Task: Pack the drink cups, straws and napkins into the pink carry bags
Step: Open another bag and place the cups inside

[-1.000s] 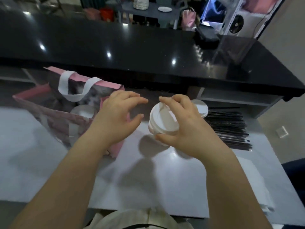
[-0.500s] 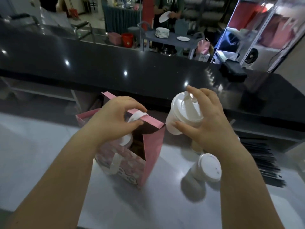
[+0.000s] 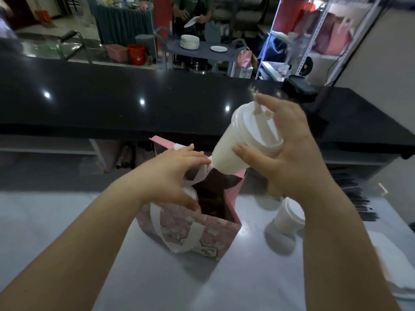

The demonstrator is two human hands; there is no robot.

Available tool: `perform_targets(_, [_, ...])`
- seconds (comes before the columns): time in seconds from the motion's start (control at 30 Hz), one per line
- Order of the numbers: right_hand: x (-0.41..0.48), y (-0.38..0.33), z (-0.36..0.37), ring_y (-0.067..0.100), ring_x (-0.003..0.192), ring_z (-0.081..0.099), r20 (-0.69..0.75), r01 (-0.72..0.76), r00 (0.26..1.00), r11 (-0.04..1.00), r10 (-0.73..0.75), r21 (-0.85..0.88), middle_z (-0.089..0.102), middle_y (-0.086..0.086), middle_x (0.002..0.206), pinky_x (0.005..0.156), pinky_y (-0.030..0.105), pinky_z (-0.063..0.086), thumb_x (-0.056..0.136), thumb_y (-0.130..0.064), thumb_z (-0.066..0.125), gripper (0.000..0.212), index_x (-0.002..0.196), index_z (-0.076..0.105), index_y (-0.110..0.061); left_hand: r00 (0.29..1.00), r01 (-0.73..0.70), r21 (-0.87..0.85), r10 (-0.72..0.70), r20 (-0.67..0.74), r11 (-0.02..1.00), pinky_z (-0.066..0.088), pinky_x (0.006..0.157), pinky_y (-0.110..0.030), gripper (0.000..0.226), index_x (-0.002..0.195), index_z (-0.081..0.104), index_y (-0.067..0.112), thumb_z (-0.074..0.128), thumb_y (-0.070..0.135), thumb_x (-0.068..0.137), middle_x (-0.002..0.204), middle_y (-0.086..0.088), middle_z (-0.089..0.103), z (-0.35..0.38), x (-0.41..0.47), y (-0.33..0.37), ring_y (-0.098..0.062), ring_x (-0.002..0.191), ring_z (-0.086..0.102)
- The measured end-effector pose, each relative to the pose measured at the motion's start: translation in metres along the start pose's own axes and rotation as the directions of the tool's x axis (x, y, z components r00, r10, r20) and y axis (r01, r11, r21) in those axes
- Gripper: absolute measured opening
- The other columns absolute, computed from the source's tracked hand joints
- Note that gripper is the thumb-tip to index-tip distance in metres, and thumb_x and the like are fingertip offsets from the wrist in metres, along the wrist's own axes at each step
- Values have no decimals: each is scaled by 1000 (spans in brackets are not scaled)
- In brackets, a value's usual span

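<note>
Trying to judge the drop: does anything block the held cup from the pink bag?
Nothing solid. The cup hangs in the right hand over the far rim of the pink bag; the left hand spreads the mouth, and only a white handle loop lies across that edge.

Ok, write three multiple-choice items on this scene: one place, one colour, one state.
1. The white lidded paper cup in the right hand is: A) over the pink patterned carry bag's mouth B) on a chair C) on the floor.
2. The bag's strap handles are: A) black B) white C) green.
3. The held cup is: A) lidless B) crushed C) tilted, lid on.
Answers: A, its base hangs over the open bag; B, the near loop is plainly white; C, it slants, lid seated.
</note>
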State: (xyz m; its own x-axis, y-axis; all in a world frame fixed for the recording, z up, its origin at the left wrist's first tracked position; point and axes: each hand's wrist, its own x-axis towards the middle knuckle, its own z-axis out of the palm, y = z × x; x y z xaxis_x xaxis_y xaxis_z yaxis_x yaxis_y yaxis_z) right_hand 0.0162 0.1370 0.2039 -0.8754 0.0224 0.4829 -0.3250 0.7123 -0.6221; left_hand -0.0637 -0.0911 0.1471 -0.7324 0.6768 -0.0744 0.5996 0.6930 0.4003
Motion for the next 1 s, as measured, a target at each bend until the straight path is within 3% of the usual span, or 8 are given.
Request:
perform_targets(0.13, [-21, -9, 42, -5, 123, 36, 116, -78, 990, 997, 76, 21, 33, -24, 133, 90, 11, 32, 68, -62, 68, 79, 138, 35, -49, 996, -71, 79, 65, 65, 994, -3, 120, -55, 104, 148, 17, 51, 59, 71, 55, 158, 23, 14, 3, 0, -15, -7, 149, -2])
perform_targets(0.23, [-40, 1, 54, 0, 122, 36, 163, -184, 969, 983, 186, -29, 31, -26, 132, 93, 18, 34, 70, -51, 76, 76, 134, 35, -53, 995, -83, 155, 73, 72, 984, -19, 115, -47, 121, 152, -6, 47, 56, 81, 53, 162, 19, -7, 16, 4, -28, -5, 146, -21])
perform_targets(0.4, [-52, 6, 54, 9, 119, 33, 161, -215, 943, 901, 292, -377, 30, -20, 129, 95, 32, 39, 69, -44, 82, 82, 137, 36, -41, 992, -115, 293, 96, 79, 949, -25, 112, -46, 136, 146, -27, 39, 55, 92, 51, 157, 14, -29, 34, 7, -37, -12, 141, -36])
perform_targets(0.5, [-48, -8, 70, 18, 118, 33, 162, -74, 970, 858, 179, -509, 32, -7, 132, 93, 32, 37, 66, -40, 83, 87, 139, 37, -32, 991, -124, 291, 105, 81, 949, -31, 105, -45, 138, 146, -29, 38, 55, 91, 51, 157, 11, -32, 38, 7, -36, -13, 138, -40])
perform_targets(0.6, [-47, -16, 98, 21, 114, 38, 320, 13, 931, 861, 175, -509, 37, -2, 129, 88, 34, 43, 66, -42, 80, 85, 138, 36, -30, 992, -111, 282, 88, 93, 953, -30, 105, -48, 138, 147, -26, 36, 56, 90, 50, 158, 9, -30, 35, 7, -38, -14, 138, -40])
perform_targets(0.77, [-47, 10, 102, 26, 112, 43, 331, -160, 826, 752, 457, -639, 36, 1, 128, 83, 36, 42, 66, -40, 83, 83, 131, 33, -28, 991, -107, 315, 76, 110, 943, -37, 99, -44, 141, 147, -28, 33, 50, 95, 48, 157, 7, -31, 35, 3, -39, -10, 125, -52])
perform_targets(0.87, [-50, 21, 112, 28, 114, 44, 326, -145, 825, 729, 462, -669, 34, 4, 131, 81, 36, 41, 68, -38, 84, 87, 133, 30, -25, 990, -124, 335, 94, 105, 934, -40, 96, -43, 138, 148, -27, 31, 51, 94, 53, 158, 5, -30, 40, -1, -34, -13, 127, -51])
perform_targets(1.0, [-53, 35, 129, 32, 119, 41, 328, -145, 824, 731, 462, -667, 30, 8, 134, 91, 41, 45, 75, -31, 79, 83, 138, 25, -20, 992, -106, 350, 73, 105, 931, -35, 103, -52, 134, 148, -27, 29, 47, 94, 57, 159, 2, -29, 44, -1, -31, -18, 134, -44])
